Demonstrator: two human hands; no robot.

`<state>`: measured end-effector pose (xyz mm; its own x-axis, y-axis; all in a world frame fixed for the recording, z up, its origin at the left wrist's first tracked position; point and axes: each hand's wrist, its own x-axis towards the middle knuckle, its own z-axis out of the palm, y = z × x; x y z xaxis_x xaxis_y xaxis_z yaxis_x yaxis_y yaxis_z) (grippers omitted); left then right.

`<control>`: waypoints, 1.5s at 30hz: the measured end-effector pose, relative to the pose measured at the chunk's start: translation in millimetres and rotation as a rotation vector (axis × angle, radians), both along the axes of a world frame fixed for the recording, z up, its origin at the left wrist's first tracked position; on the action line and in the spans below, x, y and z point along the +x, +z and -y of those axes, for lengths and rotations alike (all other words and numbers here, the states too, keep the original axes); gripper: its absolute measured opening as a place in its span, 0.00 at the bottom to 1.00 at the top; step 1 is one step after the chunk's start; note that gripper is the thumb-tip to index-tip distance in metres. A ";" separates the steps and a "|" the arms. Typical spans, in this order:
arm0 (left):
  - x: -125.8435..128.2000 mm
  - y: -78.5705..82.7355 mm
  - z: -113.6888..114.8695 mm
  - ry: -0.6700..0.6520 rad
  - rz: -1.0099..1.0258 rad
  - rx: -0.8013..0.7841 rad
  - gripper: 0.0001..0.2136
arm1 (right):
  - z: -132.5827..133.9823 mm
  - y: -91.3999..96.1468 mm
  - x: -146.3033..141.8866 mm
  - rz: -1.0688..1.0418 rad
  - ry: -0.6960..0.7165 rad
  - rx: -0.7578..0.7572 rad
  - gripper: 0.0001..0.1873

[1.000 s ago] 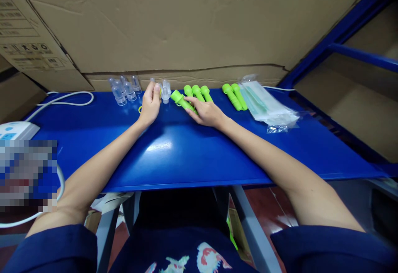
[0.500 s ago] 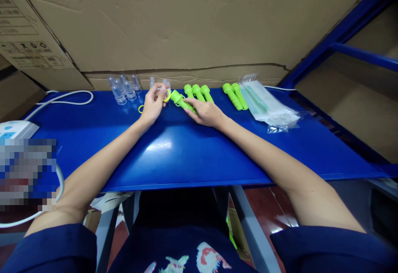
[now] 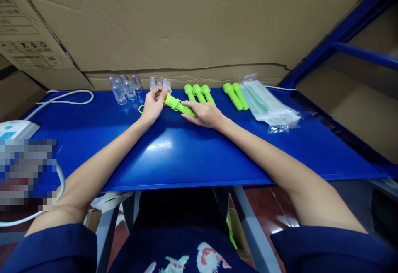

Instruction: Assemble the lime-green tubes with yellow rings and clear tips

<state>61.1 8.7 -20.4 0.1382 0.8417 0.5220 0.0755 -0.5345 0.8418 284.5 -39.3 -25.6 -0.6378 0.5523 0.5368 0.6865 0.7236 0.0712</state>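
Note:
My right hand is closed around the lower body of a lime-green toy flashlight, which lies tilted with its wide head to the left. At that head, my left hand pinches a yellow ring against the end; the fingers partly cover it, and I cannot tell whether it is seated. Another yellow ring lies on the blue table beside my left hand. Behind that hand stand several small clear plastic cups. Three green flashlights lie just beyond my right hand.
More clear cups stand at the back left. Two green flashlights lie beside a plastic bag with face masks on the right. A white power strip with a cable sits at the left edge. Cardboard walls the back.
The flashlight's head and the yellow ring have come together; before, a small gap lay between them. The flashlight has shifted left and slightly down in my right hand.

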 end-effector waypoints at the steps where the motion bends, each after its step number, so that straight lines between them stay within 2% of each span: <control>1: -0.5 -0.3 -0.5 -0.008 -0.004 -0.001 0.27 | 0.1 -0.1 -0.1 0.002 0.005 0.009 0.28; 6: -1.2 -2.0 -1.9 -0.091 -0.067 -0.027 0.28 | -1.0 -1.4 0.6 0.000 0.021 0.011 0.28; 16: 0.1 6.1 8.9 -0.115 -0.189 -0.010 0.28 | -2.0 -2.9 0.7 -0.069 -0.002 -0.090 0.31; 21: 0.8 9.0 15.2 -0.144 -0.218 -0.026 0.34 | 2.6 -2.6 -2.2 -0.121 -0.022 -0.159 0.31; 25: 1.1 11.5 23.1 -0.171 -0.310 0.066 0.35 | 3.9 -1.0 -4.0 -0.207 -0.007 -0.256 0.32; 32: -1.2 13.1 26.5 -0.103 -0.405 0.189 0.31 | 4.1 -1.9 -9.2 -0.299 0.016 -0.363 0.32; 37: -1.3 10.4 25.0 -0.091 -0.395 0.186 0.30 | 4.2 -2.7 -9.1 -0.300 0.015 -0.370 0.32; 45: 4.5 9.3 29.1 -0.207 -0.252 0.086 0.31 | 2.5 -5.3 -10.1 -0.342 0.075 -0.379 0.38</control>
